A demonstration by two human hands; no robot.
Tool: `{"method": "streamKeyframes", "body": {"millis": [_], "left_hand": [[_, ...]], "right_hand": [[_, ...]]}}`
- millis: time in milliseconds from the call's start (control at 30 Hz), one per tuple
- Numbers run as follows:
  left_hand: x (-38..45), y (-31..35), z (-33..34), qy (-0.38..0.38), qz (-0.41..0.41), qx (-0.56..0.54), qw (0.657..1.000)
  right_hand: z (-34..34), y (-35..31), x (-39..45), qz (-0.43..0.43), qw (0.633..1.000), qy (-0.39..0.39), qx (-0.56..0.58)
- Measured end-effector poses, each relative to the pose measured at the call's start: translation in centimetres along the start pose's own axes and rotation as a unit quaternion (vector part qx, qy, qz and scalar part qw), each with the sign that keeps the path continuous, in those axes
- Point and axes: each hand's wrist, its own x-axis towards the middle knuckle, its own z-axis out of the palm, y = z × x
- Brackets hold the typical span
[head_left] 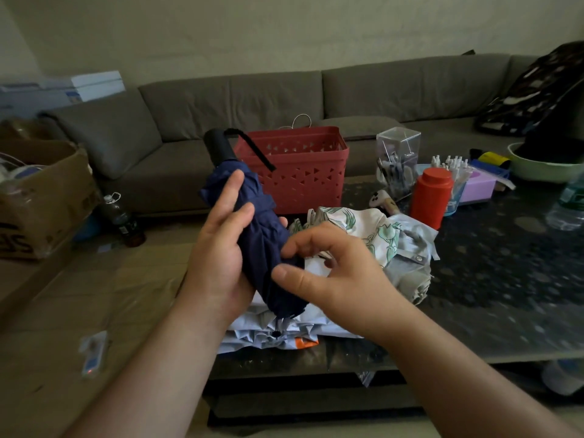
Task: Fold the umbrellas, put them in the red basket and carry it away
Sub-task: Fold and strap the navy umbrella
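Navy umbrella (259,229), collapsed and rolled, is held tilted above the near edge of the dark bench (493,279), black handle pointing up and far; the left hand (218,248) has its grip wrapped round the folded canopy, while the right hand (335,273) pinches the fabric near the lower end with thumb and fingers partly open. Red basket (300,169) stands on the bench just beyond, no contents visible through its perforated wall. A clear box (396,156) to its right holds pens; two more umbrellas, floral (363,226) and pale blue (278,330), lie beneath the hands.
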Motion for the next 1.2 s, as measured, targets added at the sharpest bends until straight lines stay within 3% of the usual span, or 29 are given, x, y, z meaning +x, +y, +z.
{"method": "streamKeyframes", "body": {"millis": [167,467,600,733,933,1067,1200], "left_hand": [[0.4,-0.5,-0.1,0.013,0.016,0.006,1.000],[0.3,-0.8,0.9,0.096,0.071,0.006,0.993],[0.3,-0.8,0.6,0.115,0.083,0.014,0.990],[0.0,-0.8,0.5,0.070,0.098,0.045,0.992],[0.0,-1.7,-0.3,-0.008,0.142,0.131,0.981],[0.0,-1.8,-0.5,-0.020,0.150,0.156,0.976],[0.0,-1.8,-0.3,-0.028,0.167,0.147,0.974]], "right_hand": [[0.7,0.3,0.1,-0.063,0.993,0.051,-0.088],[2.1,1.1,0.7,0.020,0.987,0.160,-0.029],[2.4,1.3,0.8,0.060,0.990,0.122,0.027],[1.3,0.0,0.7,0.086,0.977,0.101,0.165],[1.2,0.4,1.1,0.084,0.993,0.072,0.039],[0.4,0.3,1.2,0.150,0.980,0.001,0.133],[-0.4,0.5,1.4,0.204,0.957,0.004,0.206]]}}
